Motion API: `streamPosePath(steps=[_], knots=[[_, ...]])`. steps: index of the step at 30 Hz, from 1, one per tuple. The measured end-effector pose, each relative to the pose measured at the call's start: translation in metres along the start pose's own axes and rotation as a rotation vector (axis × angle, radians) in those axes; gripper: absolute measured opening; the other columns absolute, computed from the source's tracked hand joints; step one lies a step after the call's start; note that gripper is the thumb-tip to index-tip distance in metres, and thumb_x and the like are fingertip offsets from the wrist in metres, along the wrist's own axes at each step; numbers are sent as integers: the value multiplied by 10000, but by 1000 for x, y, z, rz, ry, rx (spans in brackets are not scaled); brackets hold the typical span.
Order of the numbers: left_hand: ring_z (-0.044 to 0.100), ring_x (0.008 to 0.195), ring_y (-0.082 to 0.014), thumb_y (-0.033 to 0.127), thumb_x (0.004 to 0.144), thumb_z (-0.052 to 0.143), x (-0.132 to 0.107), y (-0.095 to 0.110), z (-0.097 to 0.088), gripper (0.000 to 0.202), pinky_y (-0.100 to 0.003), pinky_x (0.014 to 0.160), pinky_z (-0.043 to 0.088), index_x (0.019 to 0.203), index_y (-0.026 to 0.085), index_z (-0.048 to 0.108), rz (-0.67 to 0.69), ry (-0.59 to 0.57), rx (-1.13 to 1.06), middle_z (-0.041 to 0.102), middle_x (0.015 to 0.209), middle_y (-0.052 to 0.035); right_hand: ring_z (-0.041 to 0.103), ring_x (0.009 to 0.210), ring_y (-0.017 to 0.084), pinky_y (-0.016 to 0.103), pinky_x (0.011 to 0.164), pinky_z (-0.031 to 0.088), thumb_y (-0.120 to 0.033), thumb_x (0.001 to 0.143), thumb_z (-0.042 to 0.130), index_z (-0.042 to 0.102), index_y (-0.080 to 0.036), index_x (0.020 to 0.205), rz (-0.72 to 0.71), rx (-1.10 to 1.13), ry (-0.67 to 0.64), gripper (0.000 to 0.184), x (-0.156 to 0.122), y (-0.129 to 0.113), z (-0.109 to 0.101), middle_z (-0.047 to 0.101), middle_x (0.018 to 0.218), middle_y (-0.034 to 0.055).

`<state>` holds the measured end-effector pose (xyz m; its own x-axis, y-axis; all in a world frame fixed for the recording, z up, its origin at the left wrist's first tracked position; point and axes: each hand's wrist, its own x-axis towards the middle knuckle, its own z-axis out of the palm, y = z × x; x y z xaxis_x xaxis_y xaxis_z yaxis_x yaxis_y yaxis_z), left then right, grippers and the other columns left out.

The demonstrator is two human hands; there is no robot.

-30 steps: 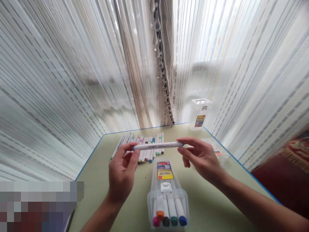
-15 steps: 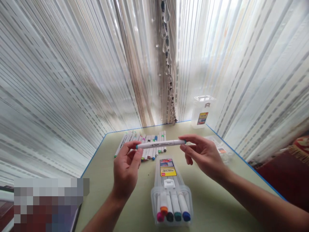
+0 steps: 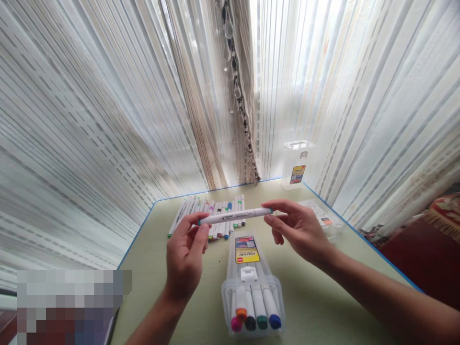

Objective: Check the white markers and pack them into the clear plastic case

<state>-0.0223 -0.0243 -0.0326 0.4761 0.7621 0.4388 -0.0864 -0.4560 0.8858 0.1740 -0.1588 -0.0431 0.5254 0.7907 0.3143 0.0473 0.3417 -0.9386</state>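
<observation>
I hold a white marker (image 3: 235,216) level above the table, one end in each hand. My left hand (image 3: 187,256) pinches its left, teal-tipped end. My right hand (image 3: 296,230) pinches its right end between thumb and fingertips. Under the marker lies a clear plastic marker case (image 3: 247,268) on its side, its open end toward me, with several markers inside showing pink, orange, black, green and blue caps. Behind the hands a row of loose markers (image 3: 210,218) lies on the table.
The pale green table (image 3: 316,306) has a blue edge. A second clear case (image 3: 297,165) stands upright at the far right corner. A flat clear lid (image 3: 323,220) lies right of my right hand. Striped sheer curtains surround the table. A red cushion (image 3: 424,249) sits at right.
Both hands keep the same hold on the marker. Only the head camera has shifted slightly; the marker stays level above the case.
</observation>
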Motion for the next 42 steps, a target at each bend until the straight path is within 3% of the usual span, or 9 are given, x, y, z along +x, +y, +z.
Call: streamPosePath(steps=[9, 20, 42], knots=[[480, 525, -79, 331, 942, 607, 0, -2, 0, 207, -198, 478, 383, 1063, 171, 655, -10, 0, -12, 576, 682, 23, 563, 425, 65, 192, 375, 453, -296, 840, 768, 711, -163, 1061, 10, 0, -1, 264, 0, 1, -1, 662, 719, -5], [491, 535, -87, 342, 933, 616, -1, 1, -1, 220, -208, 493, 399, 1058, 168, 663, -22, 5, -11, 597, 697, 12, 565, 424, 89, 214, 372, 444, -329, 843, 763, 712, -168, 1052, 3, -29, -5, 269, 0, 1, -1, 612, 637, -26], [492, 545, -96, 355, 930, 619, -2, 1, -3, 236, -224, 508, 391, 1064, 167, 667, -12, 11, -12, 595, 700, 10, 568, 429, 90, 221, 371, 458, -352, 834, 768, 706, -169, 1047, -17, -61, -6, 287, -1, 5, 0, 626, 677, -17]])
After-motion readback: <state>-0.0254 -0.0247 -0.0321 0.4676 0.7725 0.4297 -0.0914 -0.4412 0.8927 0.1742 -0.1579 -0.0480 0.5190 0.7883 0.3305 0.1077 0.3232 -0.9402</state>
